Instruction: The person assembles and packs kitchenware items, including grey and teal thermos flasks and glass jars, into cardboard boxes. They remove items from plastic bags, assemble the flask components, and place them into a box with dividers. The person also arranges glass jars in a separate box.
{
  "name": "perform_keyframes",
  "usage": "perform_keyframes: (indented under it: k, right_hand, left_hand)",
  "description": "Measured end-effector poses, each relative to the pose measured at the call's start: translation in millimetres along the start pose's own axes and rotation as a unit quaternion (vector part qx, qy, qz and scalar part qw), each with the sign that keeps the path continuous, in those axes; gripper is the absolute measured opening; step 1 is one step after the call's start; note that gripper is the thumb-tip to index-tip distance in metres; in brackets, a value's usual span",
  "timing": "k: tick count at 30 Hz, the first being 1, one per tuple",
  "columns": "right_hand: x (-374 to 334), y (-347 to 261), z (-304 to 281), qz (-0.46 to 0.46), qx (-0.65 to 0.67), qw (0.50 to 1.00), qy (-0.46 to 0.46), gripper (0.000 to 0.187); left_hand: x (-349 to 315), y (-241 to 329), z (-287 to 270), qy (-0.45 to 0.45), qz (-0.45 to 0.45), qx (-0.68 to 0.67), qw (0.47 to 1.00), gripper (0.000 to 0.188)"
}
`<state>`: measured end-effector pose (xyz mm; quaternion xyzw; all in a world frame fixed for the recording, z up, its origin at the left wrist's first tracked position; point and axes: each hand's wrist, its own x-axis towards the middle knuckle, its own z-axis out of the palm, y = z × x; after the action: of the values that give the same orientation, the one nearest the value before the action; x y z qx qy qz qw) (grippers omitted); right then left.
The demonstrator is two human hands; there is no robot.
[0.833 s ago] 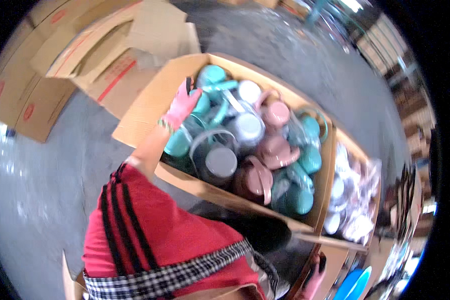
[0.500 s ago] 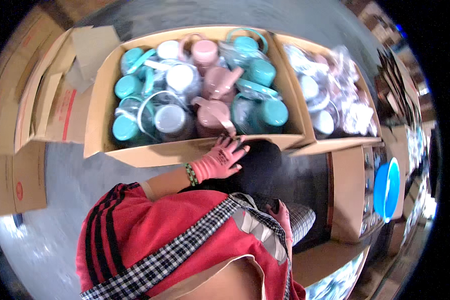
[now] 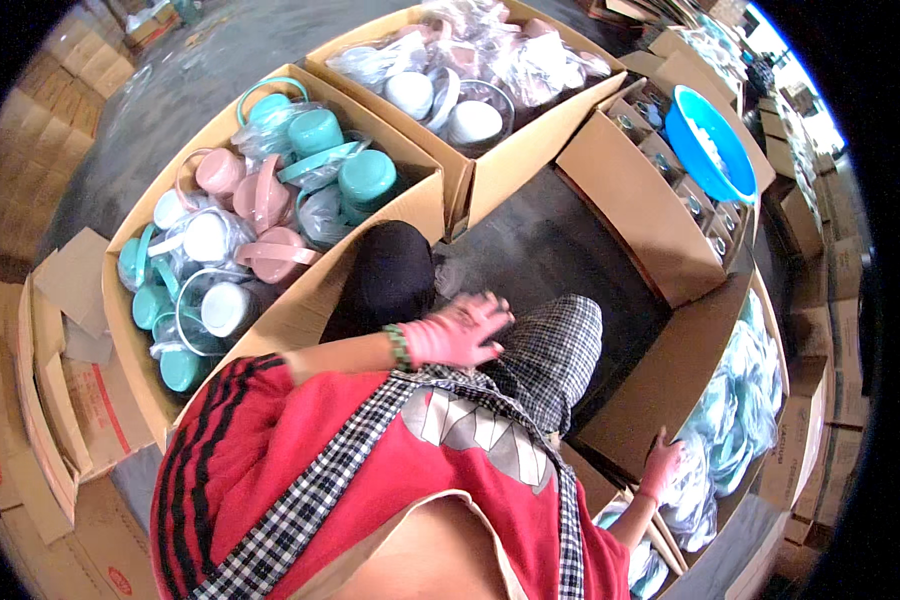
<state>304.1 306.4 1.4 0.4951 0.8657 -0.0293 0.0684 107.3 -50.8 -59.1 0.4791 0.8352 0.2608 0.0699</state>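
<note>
My left hand, in a pink fingerless-tip glove with a beaded bracelet at the wrist, hovers over my lap by the checked cloth on my thigh. Its fingers are spread, slightly blurred, and hold nothing. My right hand, also gloved in pink, reaches out at the lower right to the near edge of a carton. Its fingers look extended, beside plastic-wrapped teal and white items inside that carton. Left of my knees, a carton holds teal cups, pink cups and white-lidded cups, some in clear bags.
Ahead, another carton holds bagged pink and white cups. A blue basin sits on a divided carton with glass-like pieces in its compartments. Flattened cardboard stands at the left, and stacked cartons are farther off.
My view has turned to the right. My left hand has left the cup carton's edge and come back over my lap. My right hand has moved from beside my knee out to the right-hand carton.
</note>
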Motion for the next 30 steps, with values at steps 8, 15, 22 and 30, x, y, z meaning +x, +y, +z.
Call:
perform_keyframes:
  k: [8, 15, 22, 30]
  right_hand:
    - [-42.8, 58.4, 88.2, -0.073, 0.013, 0.976, 0.206, 0.079]
    - [-48.0, 42.5, 73.4, -0.006, 0.015, 0.980, 0.196, 0.076]
    - [-41.2, 53.1, 86.6, -0.021, -0.073, 0.979, 0.187, 0.076]
    - [-59.2, 71.8, 97.7, -0.049, -0.139, 0.979, 0.142, 0.079]
  left_hand:
    - [5.3, -23.2, 111.4, -0.373, -0.381, -0.338, 0.775, 0.063]
    - [-23.1, -63.5, 217.5, -0.503, -0.028, -0.075, 0.861, 0.036]
    - [-25.4, -56.5, 227.3, -0.520, -0.132, -0.156, 0.829, 0.035]
    - [-38.4, -51.0, 185.3, -0.562, 0.131, -0.088, 0.812, 0.036]
